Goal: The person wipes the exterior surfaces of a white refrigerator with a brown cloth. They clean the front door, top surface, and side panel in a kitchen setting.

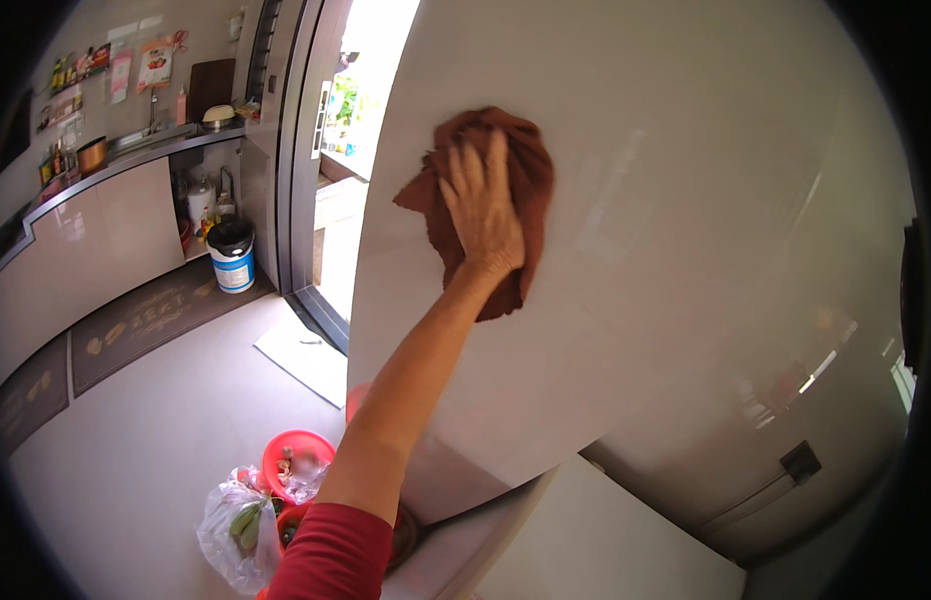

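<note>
My left hand (485, 215) presses a reddish-brown cloth (534, 175) against a large glossy pale panel (675, 230). The back of the hand faces me, with its fingers stretched upward over the cloth, and the thumb is hard to make out. Loose folds spread around the hand, and one ragged corner sticks out to the left. A bare forearm with a red sleeve reaches up from the lower edge. My right hand is out of view.
Beside the panel is a bright doorway (335, 210). Below stand a red basin (297, 437) and a clear plastic bag of green vegetables (230, 540). A lidded white-and-blue bucket (232, 260) is by the kitchen counter (105, 225). A low white surface (595, 530) lies at lower right.
</note>
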A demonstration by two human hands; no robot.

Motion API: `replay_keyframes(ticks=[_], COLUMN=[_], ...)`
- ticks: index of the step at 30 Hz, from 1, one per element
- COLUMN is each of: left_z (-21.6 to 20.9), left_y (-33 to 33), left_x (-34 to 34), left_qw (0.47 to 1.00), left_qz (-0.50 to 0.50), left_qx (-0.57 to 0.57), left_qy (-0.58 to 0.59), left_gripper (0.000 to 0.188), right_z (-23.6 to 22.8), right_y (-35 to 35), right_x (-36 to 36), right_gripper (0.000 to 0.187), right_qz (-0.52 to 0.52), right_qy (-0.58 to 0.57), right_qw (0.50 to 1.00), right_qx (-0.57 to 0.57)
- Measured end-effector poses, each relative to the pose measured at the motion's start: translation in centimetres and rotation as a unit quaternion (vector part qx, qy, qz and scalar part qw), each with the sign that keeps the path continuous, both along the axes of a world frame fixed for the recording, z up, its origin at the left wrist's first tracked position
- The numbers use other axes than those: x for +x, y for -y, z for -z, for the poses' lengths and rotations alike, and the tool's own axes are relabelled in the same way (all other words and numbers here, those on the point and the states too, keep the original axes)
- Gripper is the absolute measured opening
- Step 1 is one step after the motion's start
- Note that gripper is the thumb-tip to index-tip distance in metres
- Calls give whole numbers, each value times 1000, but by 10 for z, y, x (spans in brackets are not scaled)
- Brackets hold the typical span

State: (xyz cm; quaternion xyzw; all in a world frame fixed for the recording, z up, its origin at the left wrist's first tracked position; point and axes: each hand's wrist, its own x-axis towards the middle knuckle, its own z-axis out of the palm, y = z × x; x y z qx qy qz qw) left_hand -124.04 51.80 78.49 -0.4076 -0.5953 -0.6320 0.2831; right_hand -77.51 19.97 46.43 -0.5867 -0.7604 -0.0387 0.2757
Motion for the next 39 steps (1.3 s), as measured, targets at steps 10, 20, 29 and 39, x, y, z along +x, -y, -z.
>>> replay_keyframes(ticks=[10,20,29,39], left_z=[215,484,292,57], left_y=[-59,-37,-53,-5], left_x=[-136,3,-27,63], left_qw=[970,711,789,982], left_qz=[-124,-48,-74,-6], left_qx=[39,-273,-173,7], left_qy=[204,646,585,188], left_gripper=[57,59,65,61], right_z=[-23,-9,-18,-19], right_y=[2,0,8,7], right_x=[-16,-9,-7,2], right_gripper=[55,57,56,55], right_qz=[57,53,42,-20], right_qy=[58,94,21,-8], right_qw=[994,993,991,996], right_qx=[-76,-38,-124,-86])
